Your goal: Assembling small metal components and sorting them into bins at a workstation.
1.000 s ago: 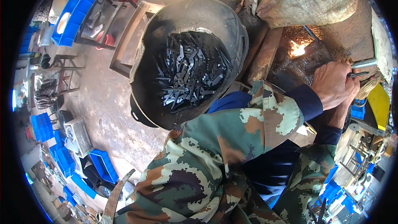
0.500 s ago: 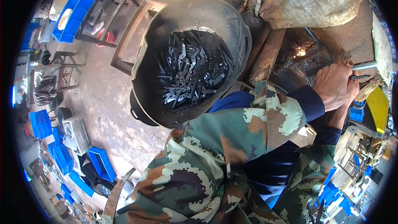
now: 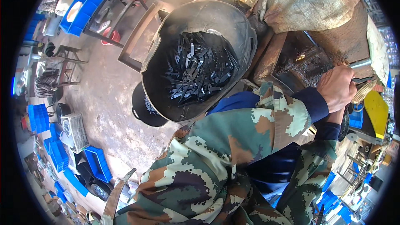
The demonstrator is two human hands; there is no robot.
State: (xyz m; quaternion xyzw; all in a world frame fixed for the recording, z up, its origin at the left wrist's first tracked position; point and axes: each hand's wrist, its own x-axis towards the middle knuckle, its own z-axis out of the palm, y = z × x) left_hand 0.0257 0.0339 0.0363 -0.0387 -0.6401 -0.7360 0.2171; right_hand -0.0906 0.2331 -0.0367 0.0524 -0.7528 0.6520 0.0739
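Observation:
At the right, my left hand (image 3: 335, 86) is closed in a fist, with the narrow end of a dark metal piece (image 3: 363, 80) sticking out beyond its knuckles. Beneath it lies my right hand (image 3: 336, 116); only its wrist and a little skin show, and its fingers are hidden behind the left. Both hands are by the front of a wet, brown-stained trough (image 3: 306, 68), where small orange sparks (image 3: 300, 57) glow. A big dark basin (image 3: 152, 64) to the left holds a heap of similar flat black metal pieces (image 3: 200, 68).
A smaller black bucket (image 3: 155, 121) stands below the basin's left rim. A dirty woven sack (image 3: 308, 2) drapes over the trough's far side. Near the right hand are a yellow panel (image 3: 377, 112) and a blue bin (image 3: 356, 118). Blue crates (image 3: 99, 162) lie at the lower left.
The view has shifted slightly, so the basin sits farther right and more of the small bucket shows. The sparks are smaller. The right hand has become more covered by the left.

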